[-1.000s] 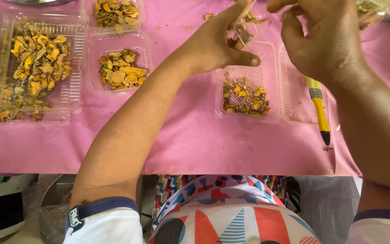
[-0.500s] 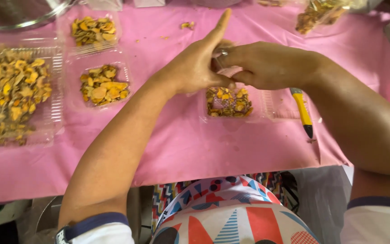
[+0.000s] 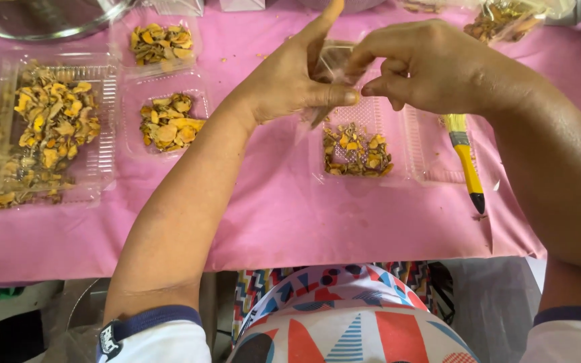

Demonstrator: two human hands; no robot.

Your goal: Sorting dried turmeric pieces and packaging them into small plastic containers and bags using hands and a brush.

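My left hand (image 3: 290,77) and my right hand (image 3: 425,64) meet above a clear plastic clamshell tray (image 3: 398,171) on the pink table cover (image 3: 290,222). Both pinch a small clear plastic bag (image 3: 333,67) between thumb and fingers, the left index finger pointing up. What the bag contains is hard to tell. The tray below holds a small heap of dried yellow-orange slices (image 3: 356,151); its lid lies flat to the right.
A yellow-handled brush (image 3: 465,158) lies right of the tray. To the left are two small trays of dried slices (image 3: 168,124) (image 3: 159,44) and a large tray of them (image 3: 52,128). A metal bowl (image 3: 48,17) sits far left; a plastic bag of slices (image 3: 506,17) sits far right.
The view has shifted and my hands came together: a second ago they were apart over the tray, now both pinch the small clear bag above it.
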